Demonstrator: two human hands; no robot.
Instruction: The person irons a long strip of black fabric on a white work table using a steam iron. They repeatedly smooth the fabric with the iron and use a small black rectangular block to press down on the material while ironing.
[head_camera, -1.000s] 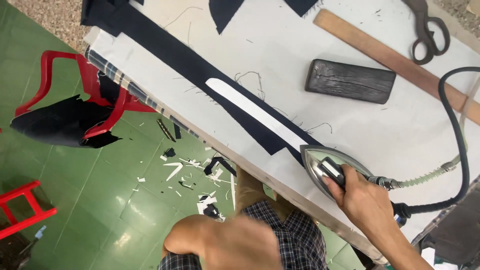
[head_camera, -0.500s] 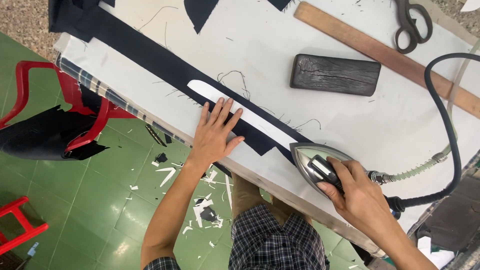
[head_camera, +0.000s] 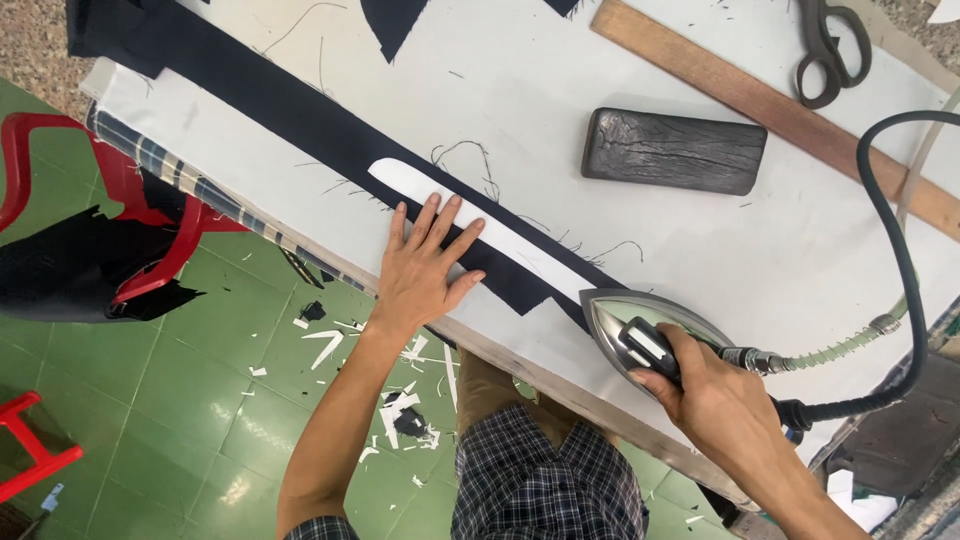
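Observation:
My left hand lies flat with fingers spread on a long dark fabric strip and the white curved strip laid on top of it, near the table's front edge. My right hand grips the handle of a steam iron whose pointed silver sole rests on the end of the dark strip, its tip toward my left hand. A black hose runs from the iron's back to the right.
A dark grey block, a long wooden ruler and scissors lie farther back on the white table. A red chair with dark cloth stands left on the green floor, scattered with scraps.
My left hand came up from below the table and settled flat on the strips. The iron has stayed at the strip's end in my right hand.

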